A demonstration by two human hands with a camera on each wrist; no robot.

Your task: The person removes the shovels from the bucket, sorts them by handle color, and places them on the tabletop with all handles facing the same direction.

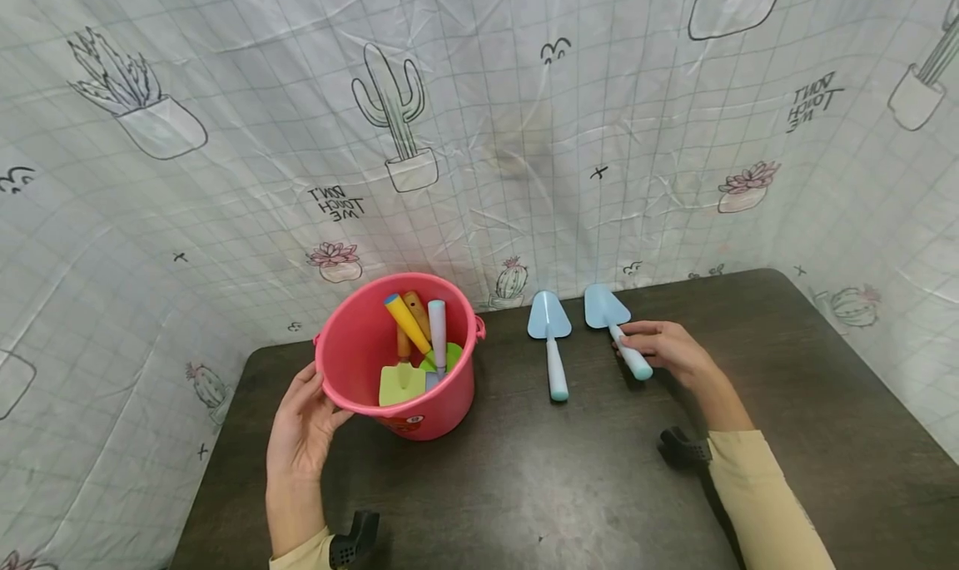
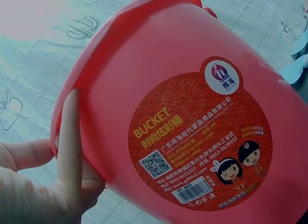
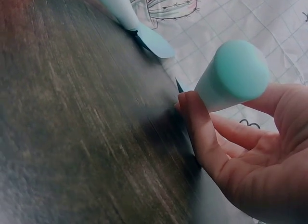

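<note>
My left hand point(image 1: 300, 433) grips the rim of a pink bucket point(image 1: 449, 403) on its near left side. In the left wrist view the thumb lies along the rim, above a red label point(image 2: 199, 137) with printing. Inside the bucket are several toy garden tools, among them a yellow-green shovel point(image 1: 402, 384), a yellow handle point(image 1: 408, 320) and a pale lilac handle point(image 1: 438, 329). My right hand point(image 1: 667, 349) pinches the white handle of a light blue trowel point(image 1: 603, 305); its teal end cap point(image 3: 240, 70) faces the right wrist camera.
A second light blue trowel point(image 1: 549, 316) lies between the bucket and the right hand, blade towards the back. The dark wooden table point(image 1: 524, 487) meets a white cloth point(image 1: 479, 137) with cactus drawings, which hangs behind and at both sides.
</note>
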